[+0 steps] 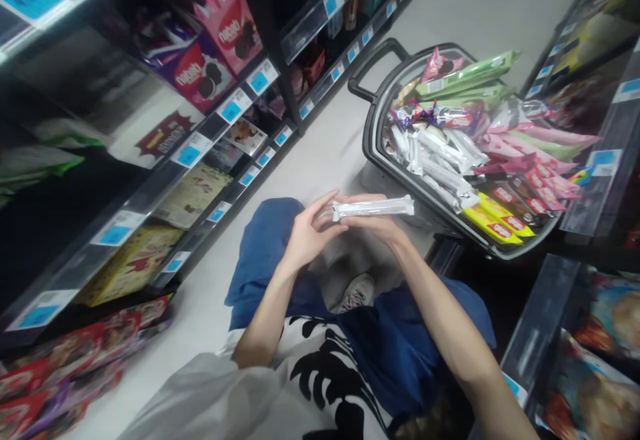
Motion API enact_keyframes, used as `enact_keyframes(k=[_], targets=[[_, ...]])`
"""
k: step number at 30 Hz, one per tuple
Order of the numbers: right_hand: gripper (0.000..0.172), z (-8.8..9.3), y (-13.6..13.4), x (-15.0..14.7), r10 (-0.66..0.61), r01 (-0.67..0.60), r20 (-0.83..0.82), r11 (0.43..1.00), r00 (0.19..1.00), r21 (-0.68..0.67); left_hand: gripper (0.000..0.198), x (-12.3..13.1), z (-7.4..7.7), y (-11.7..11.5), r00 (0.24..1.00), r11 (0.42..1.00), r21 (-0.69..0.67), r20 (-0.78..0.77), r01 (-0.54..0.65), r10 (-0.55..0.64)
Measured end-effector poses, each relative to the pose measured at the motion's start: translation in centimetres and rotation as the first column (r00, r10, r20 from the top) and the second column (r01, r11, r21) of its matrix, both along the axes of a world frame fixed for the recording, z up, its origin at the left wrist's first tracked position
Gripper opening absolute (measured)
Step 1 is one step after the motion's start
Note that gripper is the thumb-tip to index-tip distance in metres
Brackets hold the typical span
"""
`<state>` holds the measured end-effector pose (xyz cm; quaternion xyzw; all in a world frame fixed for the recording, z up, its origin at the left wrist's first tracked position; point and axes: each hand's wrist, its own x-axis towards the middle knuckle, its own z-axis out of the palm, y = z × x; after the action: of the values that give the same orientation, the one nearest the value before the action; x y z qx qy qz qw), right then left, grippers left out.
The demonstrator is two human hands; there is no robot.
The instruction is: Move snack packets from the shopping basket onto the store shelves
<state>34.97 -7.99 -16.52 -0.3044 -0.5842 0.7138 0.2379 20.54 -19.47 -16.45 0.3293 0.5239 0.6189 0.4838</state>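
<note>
A slim snack bar in a white wrapper [374,208] lies level between my hands, above my bent knees. My right hand [373,223] holds it from below, its fingers showing behind the wrapper. At the bar's left end, my left hand [309,230] curls its thumb and fingers around the tip. Up and to the right is a grey basket with a black rim [367,133], heaped with packets. Among them are several white-wrapped bars [443,157], green packets [467,75], pink packets [545,143] and yellow bars [500,219].
Shelves with blue price tags [189,153] run along my left, holding purple and pink Nabati boxes [200,73]. The basket's handle [357,83] sticks out toward them. Another shelf edge [540,320] with bagged snacks [590,380] stands close on my right. Pale floor [325,153] shows between.
</note>
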Motion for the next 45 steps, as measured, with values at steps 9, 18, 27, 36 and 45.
enact_keyframes(k=[9,18,27,36,45], targets=[[0.041,0.4,-0.2,-0.1,0.058,-0.061,-0.042,0.995,0.997,-0.084,0.053,-0.1,-0.1,-0.2,0.994,0.994,0.055,-0.061,-0.091,0.094],[0.037,0.3,-0.2,0.1,0.082,-0.091,-0.091,0.991,0.992,-0.098,0.052,-0.1,-0.2,-0.4,0.989,0.991,0.089,-0.092,-0.105,0.113],[0.036,1.2,-0.2,0.0,0.121,-0.122,-0.022,0.992,0.992,-0.039,0.052,-0.1,-0.1,-0.6,0.988,0.99,0.052,-0.083,-0.129,0.133],[0.042,1.5,-0.5,-0.5,0.175,-0.175,-0.013,0.985,0.985,-0.006,0.043,-0.5,0.2,-0.4,0.965,0.987,0.079,-0.21,-0.142,0.156],[0.043,-0.4,-0.2,-0.9,0.179,-0.297,0.381,0.914,0.907,0.278,0.049,-0.5,-1.7,0.2,0.969,0.968,-0.099,0.072,-0.229,0.237]])
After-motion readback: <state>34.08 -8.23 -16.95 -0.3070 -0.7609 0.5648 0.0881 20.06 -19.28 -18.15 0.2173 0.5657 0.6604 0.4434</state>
